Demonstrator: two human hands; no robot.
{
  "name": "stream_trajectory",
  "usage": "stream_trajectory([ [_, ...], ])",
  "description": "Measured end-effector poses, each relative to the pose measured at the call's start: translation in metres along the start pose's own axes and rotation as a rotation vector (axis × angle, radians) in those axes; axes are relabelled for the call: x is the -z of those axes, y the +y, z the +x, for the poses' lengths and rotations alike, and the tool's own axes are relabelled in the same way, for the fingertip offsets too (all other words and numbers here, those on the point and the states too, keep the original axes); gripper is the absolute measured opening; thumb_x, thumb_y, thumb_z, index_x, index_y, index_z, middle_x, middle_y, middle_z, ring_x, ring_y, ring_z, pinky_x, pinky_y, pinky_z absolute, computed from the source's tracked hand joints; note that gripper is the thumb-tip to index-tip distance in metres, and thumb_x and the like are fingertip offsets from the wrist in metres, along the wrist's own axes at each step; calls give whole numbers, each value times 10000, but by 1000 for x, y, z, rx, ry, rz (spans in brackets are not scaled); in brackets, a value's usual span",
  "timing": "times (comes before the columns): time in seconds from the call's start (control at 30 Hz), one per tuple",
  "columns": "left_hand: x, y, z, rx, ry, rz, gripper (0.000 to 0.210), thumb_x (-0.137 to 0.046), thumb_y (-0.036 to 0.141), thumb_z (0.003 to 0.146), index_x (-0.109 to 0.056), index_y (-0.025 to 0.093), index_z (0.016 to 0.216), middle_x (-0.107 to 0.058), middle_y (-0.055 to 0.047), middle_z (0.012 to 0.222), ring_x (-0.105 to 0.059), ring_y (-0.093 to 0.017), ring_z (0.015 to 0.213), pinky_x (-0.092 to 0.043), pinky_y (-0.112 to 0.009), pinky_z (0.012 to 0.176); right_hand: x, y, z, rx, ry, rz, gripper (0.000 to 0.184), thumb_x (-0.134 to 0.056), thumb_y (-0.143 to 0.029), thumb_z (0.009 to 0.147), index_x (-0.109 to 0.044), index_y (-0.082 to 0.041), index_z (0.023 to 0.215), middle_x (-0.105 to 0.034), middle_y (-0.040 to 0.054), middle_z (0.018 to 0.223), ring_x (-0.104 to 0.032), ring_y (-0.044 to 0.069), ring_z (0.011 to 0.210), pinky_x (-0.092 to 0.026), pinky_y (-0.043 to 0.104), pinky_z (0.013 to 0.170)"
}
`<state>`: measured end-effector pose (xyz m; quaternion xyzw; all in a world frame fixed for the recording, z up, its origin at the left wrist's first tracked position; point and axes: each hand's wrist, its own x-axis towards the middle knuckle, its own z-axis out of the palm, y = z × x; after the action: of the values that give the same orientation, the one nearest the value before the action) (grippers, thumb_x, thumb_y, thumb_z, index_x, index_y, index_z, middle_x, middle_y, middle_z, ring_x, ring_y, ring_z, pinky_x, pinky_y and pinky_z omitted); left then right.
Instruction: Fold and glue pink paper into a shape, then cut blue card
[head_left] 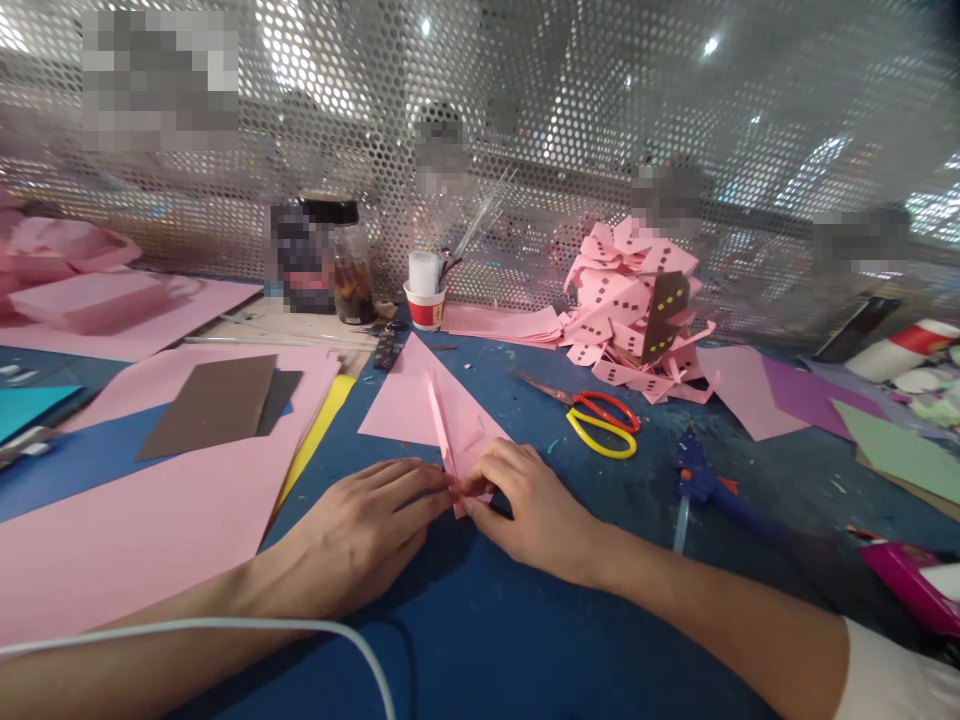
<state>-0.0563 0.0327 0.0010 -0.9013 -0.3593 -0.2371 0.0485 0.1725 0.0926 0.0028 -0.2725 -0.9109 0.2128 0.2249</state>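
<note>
A folded piece of pink paper lies on the blue table, with a narrow fold standing up along it. My right hand pinches its near end between thumb and bent fingers. From the other side, my left hand meets it there, fingers together and their tips gripping the fold; its thumb is largely hidden. Another pink paper triangle is under or just behind the folded piece. Scissors with one red and one yellow handle lie beyond my right hand.
A blue glue gun and a magenta tool are at the right. Large pink sheets cover the left side. Behind stand a jar, a paper cup and a pink paper pile. A white cable crosses my left forearm.
</note>
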Motion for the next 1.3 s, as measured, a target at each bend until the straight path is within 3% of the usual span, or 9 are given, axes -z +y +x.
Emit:
stream_trajectory([
  [1.3, 5, 0, 2, 38, -79, -64, 380, -419, 45, 961, -641, 194, 1230, -682, -95, 1175, -659, -235, 1064, -588, -405, 909, 0, -1, -2, 19, 1, -39, 132, -649, -180, 919, -604, -216, 1038, -634, 27, 1067, -577, 193, 1047, -402, 352, 915],
])
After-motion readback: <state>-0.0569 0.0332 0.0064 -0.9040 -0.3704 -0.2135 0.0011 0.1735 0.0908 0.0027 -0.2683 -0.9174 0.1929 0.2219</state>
